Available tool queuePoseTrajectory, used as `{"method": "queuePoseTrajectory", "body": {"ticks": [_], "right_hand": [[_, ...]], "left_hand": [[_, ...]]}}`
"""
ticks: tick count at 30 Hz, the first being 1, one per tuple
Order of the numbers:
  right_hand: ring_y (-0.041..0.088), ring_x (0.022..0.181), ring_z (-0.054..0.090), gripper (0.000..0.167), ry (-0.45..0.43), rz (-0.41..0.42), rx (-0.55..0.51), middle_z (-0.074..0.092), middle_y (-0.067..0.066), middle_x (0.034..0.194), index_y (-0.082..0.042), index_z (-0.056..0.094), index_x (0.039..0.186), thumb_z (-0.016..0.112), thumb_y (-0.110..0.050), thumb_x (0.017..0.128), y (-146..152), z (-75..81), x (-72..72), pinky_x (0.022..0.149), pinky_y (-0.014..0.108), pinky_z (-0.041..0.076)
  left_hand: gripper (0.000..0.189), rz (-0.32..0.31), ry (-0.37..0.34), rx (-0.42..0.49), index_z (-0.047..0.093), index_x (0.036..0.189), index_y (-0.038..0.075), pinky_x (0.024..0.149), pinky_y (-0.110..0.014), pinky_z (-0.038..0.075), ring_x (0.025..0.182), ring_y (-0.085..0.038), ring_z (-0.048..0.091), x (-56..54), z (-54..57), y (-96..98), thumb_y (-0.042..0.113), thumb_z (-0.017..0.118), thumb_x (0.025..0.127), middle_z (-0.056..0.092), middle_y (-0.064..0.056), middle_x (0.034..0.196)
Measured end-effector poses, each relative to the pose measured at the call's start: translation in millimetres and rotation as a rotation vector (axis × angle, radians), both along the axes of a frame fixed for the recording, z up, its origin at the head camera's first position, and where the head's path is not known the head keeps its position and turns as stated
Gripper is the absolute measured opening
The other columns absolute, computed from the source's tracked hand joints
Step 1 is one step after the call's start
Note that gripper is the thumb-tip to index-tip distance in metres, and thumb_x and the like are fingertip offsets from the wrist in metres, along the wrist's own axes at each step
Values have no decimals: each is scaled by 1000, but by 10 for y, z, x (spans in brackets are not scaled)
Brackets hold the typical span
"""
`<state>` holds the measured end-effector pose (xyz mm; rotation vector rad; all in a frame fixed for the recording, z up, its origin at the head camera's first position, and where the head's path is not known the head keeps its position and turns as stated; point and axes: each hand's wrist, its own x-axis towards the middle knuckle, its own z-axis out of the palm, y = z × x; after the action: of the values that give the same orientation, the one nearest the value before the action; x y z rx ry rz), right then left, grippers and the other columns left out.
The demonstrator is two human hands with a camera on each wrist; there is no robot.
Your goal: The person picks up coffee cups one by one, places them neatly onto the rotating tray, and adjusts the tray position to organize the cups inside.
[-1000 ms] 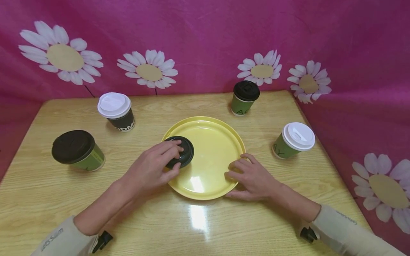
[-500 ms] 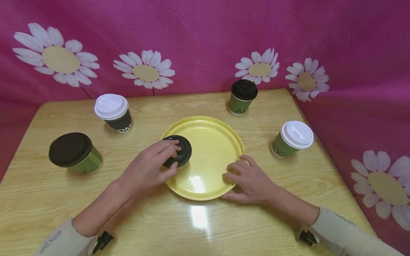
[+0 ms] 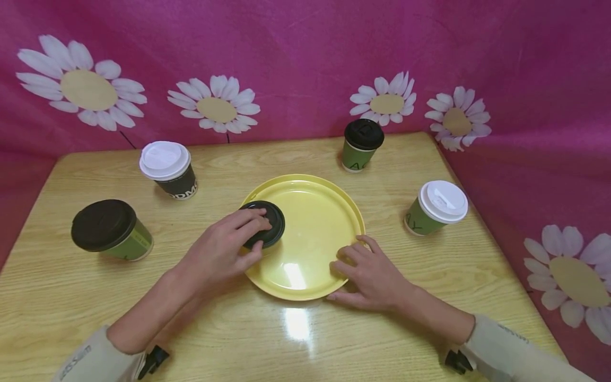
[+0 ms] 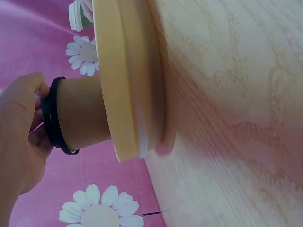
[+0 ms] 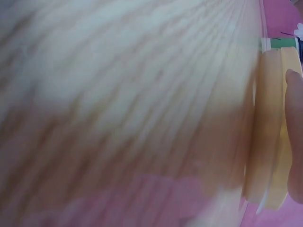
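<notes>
My left hand (image 3: 219, 244) holds a takeaway coffee cup by its black lid (image 3: 277, 223) from above, with the thumb on the near side and fingers on top. In the left wrist view the cup's brown body (image 4: 83, 111) stands upright on the left part of a round yellow tray (image 3: 315, 228). My right hand (image 3: 374, 276) grips the tray's right front rim, fingers bent over the inside and thumb low on the outside. Part of that hand (image 5: 296, 146) shows at the edge of the right wrist view, against the tray's side wall (image 5: 267, 127).
Several lidded cups stand around the tray: a green one with a black lid (image 3: 131, 241) at left, a dark one with a white lid (image 3: 179, 183) behind it, a green one with a black lid (image 3: 357, 155) at back, and a green one with a white lid (image 3: 422, 217) at right.
My right hand has slid slightly left and toward me along the tray's rim. My left hand stays on the cup's lid. The head view has shifted a little.
</notes>
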<state>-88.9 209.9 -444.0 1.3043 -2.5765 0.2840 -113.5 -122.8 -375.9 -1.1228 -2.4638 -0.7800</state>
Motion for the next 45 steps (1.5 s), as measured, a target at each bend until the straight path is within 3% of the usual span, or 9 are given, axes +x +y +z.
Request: {"method": "queuePoseTrajectory", "body": {"ticks": [23, 31, 45], "right_hand": [[22, 97, 55, 51, -7, -54, -35, 57, 0, 100, -19, 59, 95, 49, -68, 92, -102, -8, 129, 105, 58, 32], [24, 95, 54, 49, -2, -73, -51, 56, 1, 99, -19, 59, 93, 52, -68, 91, -153, -24, 181, 104, 56, 34], [25, 88, 51, 52, 1, -120, -73, 53, 0, 96, -18, 57, 92, 48, -69, 92, -232, -21, 262, 106, 55, 31]], "left_hand": [[28, 38, -82, -82, 69, 115, 6, 102, -45, 48, 125, -24, 56, -33, 72, -18, 11, 68, 87, 63, -10, 127], [29, 18, -52, -60, 70, 113, 4, 96, -44, 51, 119, -28, 60, -48, 59, -36, 7, 69, 84, 63, -12, 127], [27, 8, -98, -75, 69, 111, 5, 96, -45, 51, 121, -30, 59, -78, 93, -47, 5, 68, 84, 61, -14, 130]]}}
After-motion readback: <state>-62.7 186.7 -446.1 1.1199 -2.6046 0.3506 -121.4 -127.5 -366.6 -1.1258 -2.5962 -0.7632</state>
